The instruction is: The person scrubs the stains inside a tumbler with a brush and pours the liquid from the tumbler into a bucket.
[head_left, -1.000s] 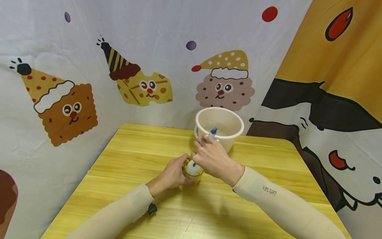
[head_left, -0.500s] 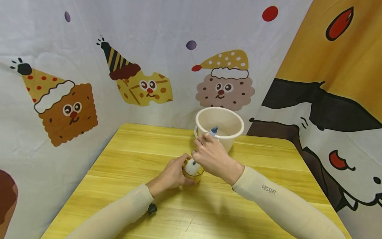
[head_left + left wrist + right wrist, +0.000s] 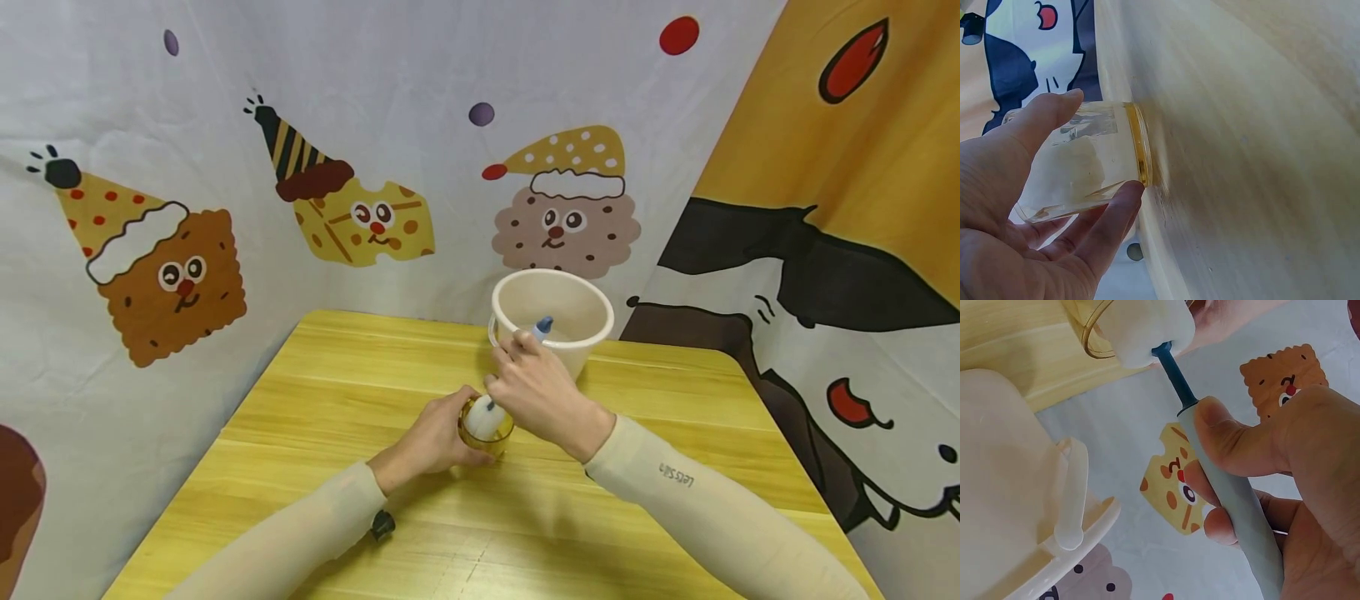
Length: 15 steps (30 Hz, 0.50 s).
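Observation:
My left hand grips a clear amber-tinted glass cup, thumb on one side and fingers on the other. In the left wrist view the cup's thick amber base is close to the wooden table; I cannot tell whether it touches. My right hand holds a cup brush by its grey-blue handle, thumb laid along it. A thin dark blue neck joins the handle to a white sponge head, which sits partly inside the cup's mouth. The handle slants up and away to the right, its blue end showing above the right hand.
A cream bucket with a side handle stands behind the right hand, near the table's back edge. The yellow wood-grain table meets a cartoon-printed cloth behind. A small black object shows beside the left sleeve.
The right hand and the brush have shifted slightly to the right, and the sponge head has shifted a little in the cup. The left hand, cup and bucket stay in place.

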Available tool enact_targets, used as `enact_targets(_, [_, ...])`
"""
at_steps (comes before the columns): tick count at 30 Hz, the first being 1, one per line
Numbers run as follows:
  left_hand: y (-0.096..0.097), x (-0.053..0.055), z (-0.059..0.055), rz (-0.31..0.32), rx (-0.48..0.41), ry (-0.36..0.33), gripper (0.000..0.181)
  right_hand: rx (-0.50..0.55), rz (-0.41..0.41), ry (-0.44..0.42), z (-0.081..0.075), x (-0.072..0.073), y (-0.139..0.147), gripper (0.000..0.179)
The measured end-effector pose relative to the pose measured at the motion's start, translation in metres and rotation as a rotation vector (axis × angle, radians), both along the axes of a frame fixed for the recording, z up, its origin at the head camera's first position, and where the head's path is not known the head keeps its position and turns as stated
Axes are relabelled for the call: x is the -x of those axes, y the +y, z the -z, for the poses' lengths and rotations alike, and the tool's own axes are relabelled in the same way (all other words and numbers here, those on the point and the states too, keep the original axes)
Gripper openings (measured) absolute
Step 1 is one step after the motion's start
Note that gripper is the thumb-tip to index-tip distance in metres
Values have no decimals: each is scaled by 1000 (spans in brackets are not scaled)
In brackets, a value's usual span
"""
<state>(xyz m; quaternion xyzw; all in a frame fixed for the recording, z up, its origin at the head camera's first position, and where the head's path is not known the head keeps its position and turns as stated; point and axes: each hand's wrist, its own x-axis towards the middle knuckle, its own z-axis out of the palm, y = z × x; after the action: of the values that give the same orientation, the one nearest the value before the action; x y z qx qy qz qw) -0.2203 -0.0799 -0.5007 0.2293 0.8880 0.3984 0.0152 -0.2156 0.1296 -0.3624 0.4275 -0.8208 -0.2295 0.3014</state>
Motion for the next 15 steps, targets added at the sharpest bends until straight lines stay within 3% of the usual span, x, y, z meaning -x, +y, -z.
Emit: enact_targets(15, [0, 1, 1, -2, 30, 7, 88, -9, 19, 19, -2, 1, 5, 18])
